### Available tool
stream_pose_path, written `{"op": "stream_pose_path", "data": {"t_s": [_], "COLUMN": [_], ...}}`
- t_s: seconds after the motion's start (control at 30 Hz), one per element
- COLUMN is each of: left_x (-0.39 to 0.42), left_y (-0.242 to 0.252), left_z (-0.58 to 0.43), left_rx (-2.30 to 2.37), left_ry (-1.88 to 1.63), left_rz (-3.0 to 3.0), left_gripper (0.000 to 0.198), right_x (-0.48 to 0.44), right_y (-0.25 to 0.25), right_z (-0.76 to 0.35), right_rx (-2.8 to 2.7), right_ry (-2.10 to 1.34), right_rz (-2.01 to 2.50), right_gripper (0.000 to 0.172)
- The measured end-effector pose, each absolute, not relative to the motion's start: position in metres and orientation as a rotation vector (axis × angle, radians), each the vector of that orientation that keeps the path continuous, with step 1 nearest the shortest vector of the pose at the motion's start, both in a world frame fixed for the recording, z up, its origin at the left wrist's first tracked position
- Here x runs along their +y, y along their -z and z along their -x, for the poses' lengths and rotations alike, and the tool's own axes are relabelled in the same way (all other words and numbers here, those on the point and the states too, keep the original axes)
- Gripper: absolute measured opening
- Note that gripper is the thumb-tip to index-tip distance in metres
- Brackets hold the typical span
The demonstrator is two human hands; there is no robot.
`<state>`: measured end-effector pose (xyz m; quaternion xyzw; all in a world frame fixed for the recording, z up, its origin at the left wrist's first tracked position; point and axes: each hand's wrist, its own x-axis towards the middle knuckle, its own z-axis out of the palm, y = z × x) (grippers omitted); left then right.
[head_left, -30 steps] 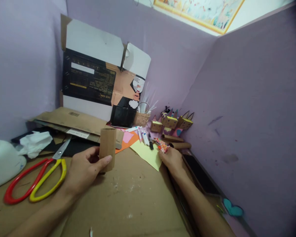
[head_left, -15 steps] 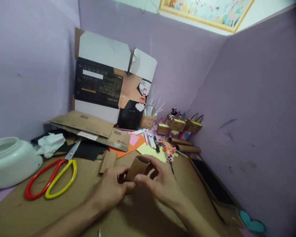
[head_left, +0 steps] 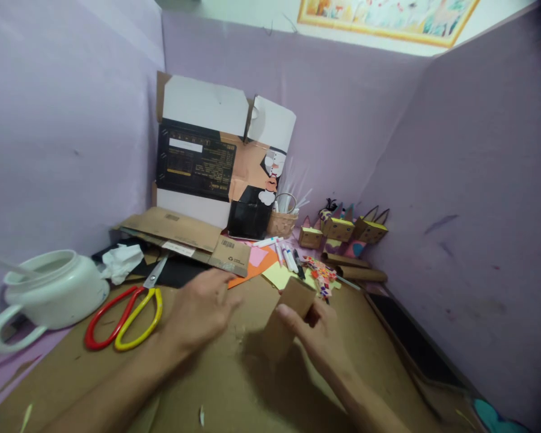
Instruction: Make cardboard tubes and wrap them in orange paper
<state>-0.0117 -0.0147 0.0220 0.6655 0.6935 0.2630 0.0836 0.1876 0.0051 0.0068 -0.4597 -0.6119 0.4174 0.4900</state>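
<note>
While the folded cardboard tube (head_left: 280,332) is gripped by the right hand (head_left: 321,334) between the side edges of the table (head_left: 234,391), the blurred left hand's (head_left: 202,314) grip cannot be told; shaping seems done, visible faces undecorated.

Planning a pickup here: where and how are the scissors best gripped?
Probably by the red loop and yellow loop of the scissors, with the left hand coming from the person's side: the open loops lie toward the person, while the blades point away.
</note>
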Motion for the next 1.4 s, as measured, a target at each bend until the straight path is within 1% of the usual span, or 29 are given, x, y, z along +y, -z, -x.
{"op": "stream_pose_path", "data": {"t_s": [0.03,0.1,0.17,0.23,0.37,0.47,0.57,0.67,0.73,0.8,0.87,0.97,1.07,1.2,1.27,1.4], "left_x": [-0.010,-0.001,0.007,0.012,0.013,0.009,0.002,-0.002,-0.002,-0.001,0.001,0.000,-0.004,-0.008,-0.009,-0.011], "left_y": [-0.025,-0.025,-0.019,-0.013,-0.010,-0.013,-0.014,-0.013,-0.012,-0.012,-0.013,-0.012,-0.008,0.002,0.006,0.012], "left_z": [0.020,0.029,0.028,0.022,0.015,0.016,0.014,0.012,0.013,0.015,0.016,0.010,-0.002,-0.017,-0.019,-0.016], "left_rx": [2.224,2.356,2.385,2.389,2.396,2.363,2.283,2.235,2.216,2.171,2.070,1.789,1.471,1.181,1.127,1.088], "left_ry": [-0.723,-0.588,-0.476,-0.401,-0.316,-0.283,-0.288,-0.362,-0.449,-0.574,-0.753,-1.027,-1.166,-1.194,-1.205,-1.212], "left_rz": [-1.904,-1.831,-1.848,-1.895,-1.921,-1.946,-2.021,-2.033,-1.980,-1.898,-1.807,-1.658,-1.513,-1.376,-1.327,-1.280], "left_gripper": [0.035,0.043,0.049,0.052,0.047,0.046,0.038,0.033,0.030,0.027,0.031,0.047,0.058,0.049,0.045,0.044], "right_x": [0.008,0.014,0.019,0.022,0.024,0.025,0.026,0.028,0.029,0.031,0.031,0.030,0.030,0.030,0.029,0.025], "right_y": [-0.007,-0.003,0.004,0.012,0.024,0.025,0.021,0.013,0.010,0.009,0.008,0.010,0.012,0.013,0.013,0.014], "right_z": [-0.188,-0.188,-0.185,-0.183,-0.185,-0.190,-0.196,-0.200,-0.200,-0.198,-0.195,-0.192,-0.190,-0.188,-0.187,-0.183], "right_rx": [-1.406,-1.249,-1.158,-1.170,-1.330,-1.438,-1.605,-1.700,-1.652,-1.542,-1.416,-1.264,-1.233,-1.356,-1.438,-1.552], "right_ry": [-1.056,-1.213,-1.398,-1.493,-1.482,-1.543,-1.531,-1.537,-1.590,-1.642,-1.679,-1.687,-1.664,-1.602,-1.542,-1.474], "right_rz": [1.136,1.126,1.064,0.986,0.851,0.766,0.738,0.726,0.730,0.733,0.722,0.694,0.682,0.702,0.726,0.729], "right_gripper": [0.029,0.035,0.038,0.038,0.032,0.030,0.030,0.031,0.038,0.049,0.054,0.048,0.043,0.040,0.039,0.036]}}
